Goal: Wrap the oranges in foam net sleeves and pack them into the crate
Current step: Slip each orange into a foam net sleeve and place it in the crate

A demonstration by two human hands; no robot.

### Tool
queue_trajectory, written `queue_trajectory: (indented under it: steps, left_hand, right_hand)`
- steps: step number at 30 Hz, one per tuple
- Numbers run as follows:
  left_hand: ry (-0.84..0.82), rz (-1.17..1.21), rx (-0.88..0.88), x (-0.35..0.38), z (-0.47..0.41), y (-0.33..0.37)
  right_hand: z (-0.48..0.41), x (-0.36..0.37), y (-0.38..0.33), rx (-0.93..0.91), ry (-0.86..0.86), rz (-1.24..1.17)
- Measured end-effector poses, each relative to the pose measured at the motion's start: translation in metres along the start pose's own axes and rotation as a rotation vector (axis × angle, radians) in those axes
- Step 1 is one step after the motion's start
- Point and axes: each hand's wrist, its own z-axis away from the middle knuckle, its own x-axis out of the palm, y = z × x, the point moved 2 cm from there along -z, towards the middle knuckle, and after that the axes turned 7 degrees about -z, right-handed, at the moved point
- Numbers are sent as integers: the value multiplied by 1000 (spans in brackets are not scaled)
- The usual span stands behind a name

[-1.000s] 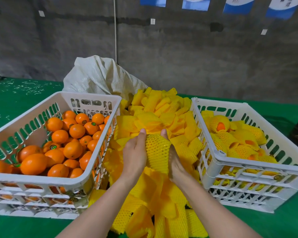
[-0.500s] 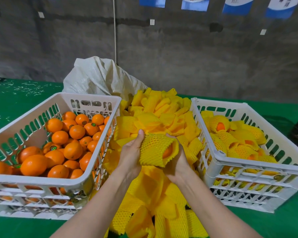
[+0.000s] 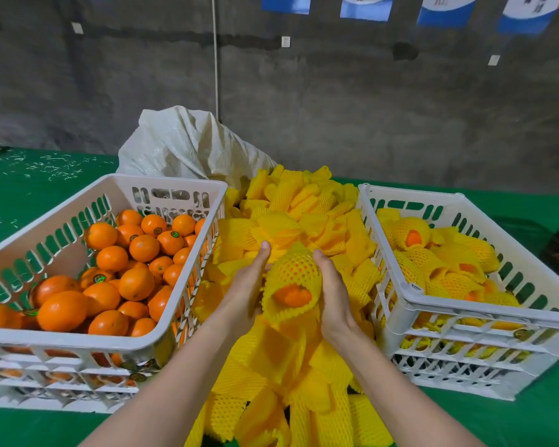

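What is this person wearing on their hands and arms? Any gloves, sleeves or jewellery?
Nothing at all, as far as the view shows. The left hand and right hand are bare, with no gloves and no rings visible. The left forearm and right forearm are uncovered to the picture's lower edge: no sleeves, watch or bracelet.

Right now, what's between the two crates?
A pile of yellow sleeves fills the gap, and the left hand and right hand hold a sleeved orange above it, seen in the head view.
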Motion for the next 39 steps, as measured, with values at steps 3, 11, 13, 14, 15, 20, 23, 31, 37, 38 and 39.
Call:
queue_trajectory:
  steps: [3, 11, 13, 14, 15, 20, 23, 31, 37, 38, 39]
  left_hand:
    - [-201, 133, -191, 5, 5, 1]
    - [-280, 101, -124, 12, 7, 1]
    - [-262, 93, -79, 14, 9, 1]
    - [-245, 87, -52, 13, 9, 1]
    - [-220, 78, -32, 13, 8, 2]
    - [-43, -146, 78, 13, 5, 8]
    - [-22, -213, 217, 26, 6, 13]
    - [1, 52, 72, 97, -14, 26]
    - [-95, -158, 319, 163, -32, 21]
    - [-84, -272, 408, 173, -37, 20]
    - [-54, -386, 501, 181, -43, 18]
  right_hand:
    - [1, -5, -3, -186, -25, 309]
    - [-6, -10, -3, -263, -87, 257]
    - [-5, -12, -3, -320, -67, 318]
    - [-2, -15, -1, -359, -38, 351]
    - [3, -16, 0, -409, -8, 383]
    - [18, -8, 7, -494, -108, 610]
    - [13, -12, 1, -426, -110, 550]
    - [-5, -55, -32, -519, 48, 454]
    - [-21, -124, -69, -665, 284, 578]
    - [-26, -140, -75, -662, 322, 594]
    - [-33, -155, -81, -648, 359, 607]
